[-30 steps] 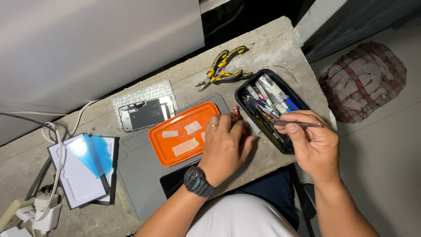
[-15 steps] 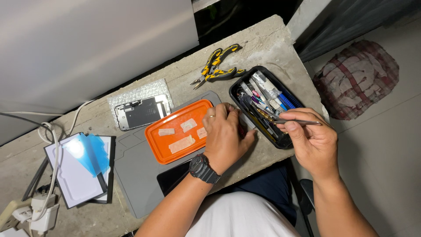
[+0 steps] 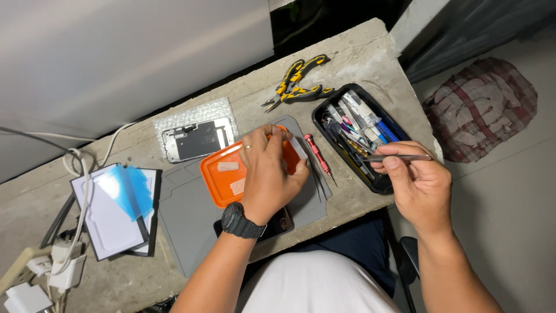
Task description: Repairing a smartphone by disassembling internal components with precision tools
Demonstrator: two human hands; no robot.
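My left hand (image 3: 267, 174) rests fingers-down on the orange tray (image 3: 215, 186), gripping nothing I can see. My right hand (image 3: 418, 185) pinches tweezers (image 3: 399, 157) over the tool case (image 3: 379, 184); I'd keep the tips level.

Bare concrete bench (image 3: 370, 52), rough surface. Directly on it: 1 grey work mat (image 3: 191, 220); 2 yellow-and-black pliers (image 3: 298, 81) near the far edge; 1 black tool tray (image 3: 379, 184) at right; bubble wrap (image 3: 191, 116) under a phone frame; white cables and adapters (image 3: 52, 261) at left.
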